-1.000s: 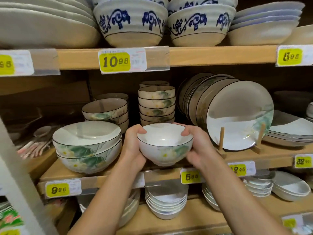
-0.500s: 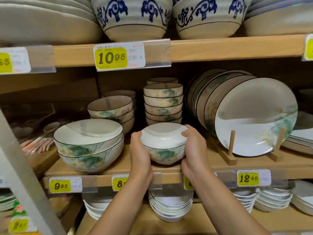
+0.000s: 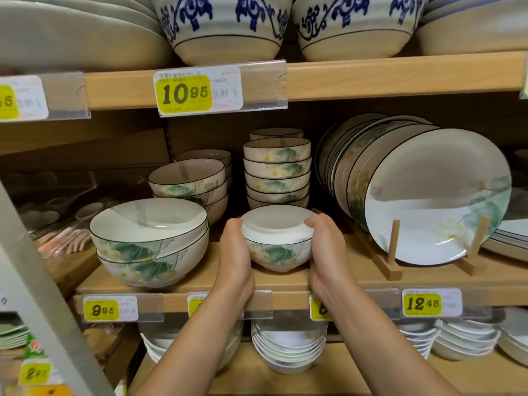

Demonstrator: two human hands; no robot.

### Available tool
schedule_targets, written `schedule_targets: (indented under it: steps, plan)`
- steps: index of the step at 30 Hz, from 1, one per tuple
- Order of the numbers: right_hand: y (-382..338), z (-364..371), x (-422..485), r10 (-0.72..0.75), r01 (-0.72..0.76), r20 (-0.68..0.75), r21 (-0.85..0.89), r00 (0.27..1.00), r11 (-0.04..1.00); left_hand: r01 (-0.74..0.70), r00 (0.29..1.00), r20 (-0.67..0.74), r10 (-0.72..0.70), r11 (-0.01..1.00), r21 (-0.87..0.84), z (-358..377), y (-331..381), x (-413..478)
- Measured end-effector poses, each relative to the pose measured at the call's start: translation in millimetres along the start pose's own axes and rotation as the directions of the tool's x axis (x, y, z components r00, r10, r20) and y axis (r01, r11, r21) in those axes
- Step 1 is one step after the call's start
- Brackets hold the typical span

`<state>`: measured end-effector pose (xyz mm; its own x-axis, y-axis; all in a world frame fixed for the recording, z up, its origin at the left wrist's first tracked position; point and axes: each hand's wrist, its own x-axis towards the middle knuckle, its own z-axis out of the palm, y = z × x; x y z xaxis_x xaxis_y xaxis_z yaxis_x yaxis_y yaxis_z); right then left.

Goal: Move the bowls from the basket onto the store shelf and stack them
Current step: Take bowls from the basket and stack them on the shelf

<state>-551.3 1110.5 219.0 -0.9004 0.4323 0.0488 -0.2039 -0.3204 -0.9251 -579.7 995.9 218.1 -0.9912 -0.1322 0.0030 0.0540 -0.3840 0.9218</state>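
A small white bowl point(image 3: 278, 238) with green leaves and a dark rim sits on the front of the middle wooden shelf point(image 3: 285, 281). My left hand point(image 3: 234, 252) cups its left side and my right hand point(image 3: 325, 247) cups its right side. Directly behind it stands a tall stack of matching small bowls point(image 3: 277, 172). The basket is out of view.
Two large leaf-pattern bowls point(image 3: 148, 241) are stacked to the left, with medium bowls point(image 3: 188, 184) behind. Upright plates point(image 3: 428, 195) lean in a wooden rack on the right. Blue-patterned bowls point(image 3: 223, 27) fill the shelf above; white dishes point(image 3: 288, 344) sit below.
Both hands carried the small bowl forward from in front of the shelf edge and lowered it onto the middle shelf, in front of the matching stack.
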Motion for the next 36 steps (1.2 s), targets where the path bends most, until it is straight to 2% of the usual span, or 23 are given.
schedule_targets:
  steps: [8, 10, 12, 15, 18, 22, 26, 28, 30, 33, 36]
  plan:
    - [-2.5, -5.8, 6.8, 0.013, -0.004, 0.092, -0.097, 0.996, 0.995, -0.043, 0.999, 0.022, 0.04, 0.983, 0.176, -5.8, 7.0, 1.7]
    - [-5.0, -9.6, 1.9, -0.06, 0.072, 0.083, -0.145, 0.995, 0.987, -0.076, 0.997, 0.011, 0.076, 0.97, 0.231, -9.6, 8.7, -4.9]
    - [-8.8, -15.1, -10.2, -0.209, 0.224, 0.087, -0.237, 0.974, 0.945, -0.182, 0.982, 0.0, 0.188, 0.948, 0.262, -16.8, 9.2, -20.0]
    - [-10.9, -22.2, -33.7, -0.412, 0.434, 0.138, -0.23, 0.901, 0.871, -0.358, 0.929, 0.039, 0.368, 0.866, 0.349, -31.0, 9.1, -52.7]
    - [-12.9, -25.3, -53.8, -0.569, 0.588, 0.158, -0.137, 0.807, 0.797, -0.465, 0.867, -0.004, 0.498, 0.813, 0.35, -49.3, 12.8, -89.1]
    - [-7.7, -16.5, -84.9, -0.669, 0.696, 0.265, -0.011, 0.694, 0.718, -0.551, 0.791, -0.143, 0.594, 0.795, 0.253, -82.2, 19.4, -135.0]
    - [19.3, 11.5, -119.5, -0.696, 0.737, 0.369, 0.042, 0.616, 0.674, -0.525, 0.724, -0.376, 0.578, 0.815, 0.244, -133.8, 18.1, -165.4]
    - [39.6, 28.4, -137.9, -0.652, 0.704, 0.466, 0.084, 0.598, 0.705, -0.49, 0.683, -0.469, 0.56, 0.827, 0.276, -168.5, 16.3, -178.2]
    - [62.2, 47.1, -157.3, -0.548, 0.625, 0.565, 0.073, 0.616, 0.777, -0.46, 0.651, -0.525, 0.549, 0.835, 0.302, -206.6, 16.0, -190.6]
    - [103.8, 78.9, -189.8, -0.328, 0.504, 0.713, -0.04, 0.619, 0.863, -0.373, 0.631, -0.604, 0.488, 0.873, 0.315, -271.2, 15.8, -206.7]
    - [151.0, 111.0, -219.6, -0.083, 0.425, 0.799, -0.226, 0.596, 0.876, -0.218, 0.631, -0.688, 0.359, 0.933, 0.287, -339.9, 14.4, -219.2]
